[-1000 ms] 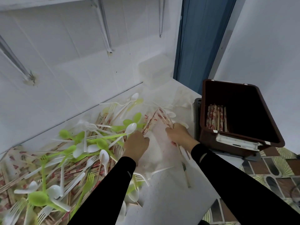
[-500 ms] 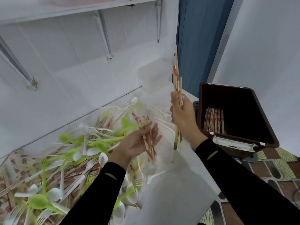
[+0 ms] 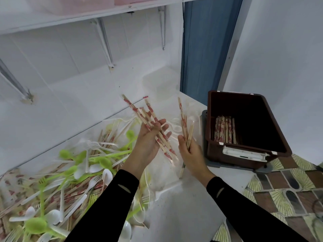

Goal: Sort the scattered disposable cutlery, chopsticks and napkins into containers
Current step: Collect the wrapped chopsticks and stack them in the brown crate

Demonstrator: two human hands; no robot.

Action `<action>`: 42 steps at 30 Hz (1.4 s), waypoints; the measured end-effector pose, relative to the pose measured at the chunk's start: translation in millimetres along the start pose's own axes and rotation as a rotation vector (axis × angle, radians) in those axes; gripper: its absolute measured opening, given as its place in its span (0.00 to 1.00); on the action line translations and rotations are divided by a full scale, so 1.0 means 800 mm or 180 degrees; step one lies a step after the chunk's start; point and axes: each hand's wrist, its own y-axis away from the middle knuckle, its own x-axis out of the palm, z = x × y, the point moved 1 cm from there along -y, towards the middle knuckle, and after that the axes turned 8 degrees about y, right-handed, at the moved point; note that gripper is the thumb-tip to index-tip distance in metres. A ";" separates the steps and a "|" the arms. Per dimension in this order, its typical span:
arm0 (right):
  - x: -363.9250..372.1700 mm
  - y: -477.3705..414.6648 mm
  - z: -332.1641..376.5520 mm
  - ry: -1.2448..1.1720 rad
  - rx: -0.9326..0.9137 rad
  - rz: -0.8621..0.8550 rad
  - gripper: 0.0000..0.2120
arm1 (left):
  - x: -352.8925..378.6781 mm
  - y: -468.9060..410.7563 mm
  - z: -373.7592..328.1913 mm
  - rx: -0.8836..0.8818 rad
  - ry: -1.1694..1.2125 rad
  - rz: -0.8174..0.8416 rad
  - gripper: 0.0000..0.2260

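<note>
Wrapped chopsticks [image 3: 139, 112] fan across the upturned left hand [image 3: 148, 144], its fingers [image 3: 164, 127] curled loosely round them. The right hand [image 3: 192, 154] pinches a smaller bundle [image 3: 182, 119] upright just beside. Both hover over the white tabletop [image 3: 183, 210], between a heap of green and white cutlery [image 3: 78, 165] and a brown bin [image 3: 216, 152] holding stacked chopsticks [image 3: 224, 130]. Behind are a tiled wall [image 3: 70, 67], a bracketed shelf [image 3: 70, 20] and a blue door [image 3: 206, 49]; the patterned floor [image 3: 288, 186] shows at right.

cutlery pile [image 3: 70, 172] runs off the left and bottom edges. lower ends of chopsticks [image 3: 182, 119] hidden behind right hand [image 3: 192, 154]. brown bin [image 3: 215, 151] interior mostly in shadow. wrapper print too small to read. clear tub [image 3: 160, 84] washed out.
</note>
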 end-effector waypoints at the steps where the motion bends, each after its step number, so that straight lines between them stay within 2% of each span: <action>1: -0.001 0.002 -0.002 0.0005 0.0056 0.0062 0.15 | 0.000 -0.002 -0.002 0.0340 -0.0356 -0.0009 0.07; 3: -0.002 0.005 -0.002 -0.0010 0.0123 0.0111 0.16 | 0.002 -0.002 -0.003 0.0943 -0.1017 -0.0058 0.08; 6: -0.002 0.006 -0.001 -0.0096 0.0110 0.0112 0.14 | -0.007 0.002 0.010 0.1330 -0.1727 -0.0191 0.07; 9: 0.002 0.012 -0.009 -0.0068 0.0146 0.0149 0.13 | -0.028 0.008 0.040 0.1269 -0.2133 -0.0268 0.04; 13: 0.007 0.021 -0.024 0.0058 0.0358 0.0371 0.12 | -0.051 0.014 0.070 0.0800 -0.2392 -0.0358 0.04; 16: 0.002 0.014 -0.010 -0.0025 0.0358 0.0396 0.11 | -0.058 0.012 0.074 0.0769 -0.2728 -0.0297 0.05; 21: -0.045 -0.016 0.061 -0.0580 0.0233 0.0372 0.10 | 0.031 -0.001 0.038 0.1064 -0.2418 0.0087 0.04; 24: -0.087 -0.033 0.095 -0.0786 0.0094 0.0301 0.13 | 0.105 -0.009 0.026 0.1077 -0.2335 0.0435 0.08; 30: -0.186 -0.060 0.101 -0.1343 0.0336 -0.0228 0.11 | 0.208 -0.028 0.057 0.0902 -0.1812 0.0832 0.06; 33: -0.230 -0.073 0.065 -0.1110 0.0443 -0.0937 0.09 | 0.227 -0.045 0.094 0.0588 -0.1638 0.0878 0.06; 36: -0.251 -0.085 0.008 -0.0383 0.0739 -0.1379 0.10 | 0.227 -0.061 0.139 0.0304 -0.1921 0.0779 0.06; 39: -0.254 -0.093 -0.033 0.0355 0.1242 -0.1265 0.18 | 0.218 -0.069 0.176 -0.0072 -0.2309 0.0635 0.08; 42: -0.247 -0.093 -0.037 0.1115 0.1628 -0.0785 0.19 | 0.203 -0.074 0.199 -0.0598 -0.2992 0.0574 0.14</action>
